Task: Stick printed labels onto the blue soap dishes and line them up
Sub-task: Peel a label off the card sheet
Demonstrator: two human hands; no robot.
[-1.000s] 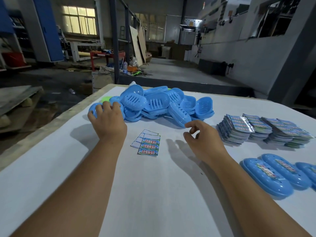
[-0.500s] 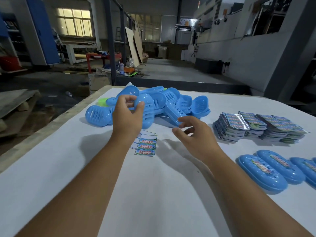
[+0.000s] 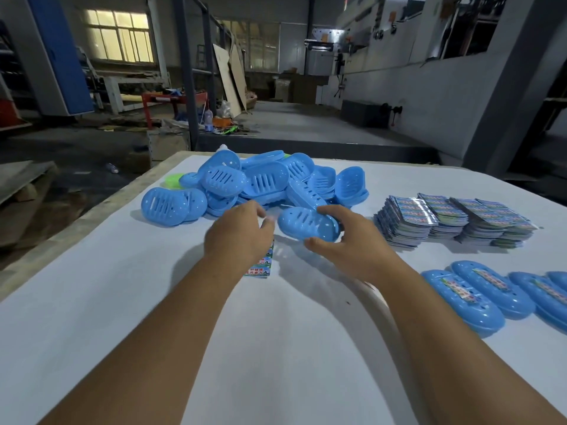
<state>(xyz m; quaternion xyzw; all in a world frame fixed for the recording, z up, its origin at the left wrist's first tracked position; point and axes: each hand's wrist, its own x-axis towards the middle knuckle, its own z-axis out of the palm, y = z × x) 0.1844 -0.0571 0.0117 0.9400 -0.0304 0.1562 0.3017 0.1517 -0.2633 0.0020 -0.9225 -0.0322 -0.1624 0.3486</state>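
- The right hand [image 3: 352,246] curls thumb and fingers round one unlabelled blue soap dish [image 3: 308,223], holding it near the middle of the white worktop [image 3: 153,302].
- The left hand [image 3: 239,234] hovers beside it over a small label sheet [image 3: 260,268]; whether its fingers grip anything cannot be told.
- Labelled dishes [image 3: 478,294] line up at the right edge: only a few done.
- A pile of bare dishes [image 3: 260,182] waits near the far edge, label stacks [image 3: 451,220] beside it, so most work remains.

White table [image 3: 122,317] underneath. Behind: blue cabinet [image 3: 61,56], lit window [image 3: 119,36], red bench [image 3: 171,98], leaning boards [image 3: 228,78], dark steel post [image 3: 185,72].
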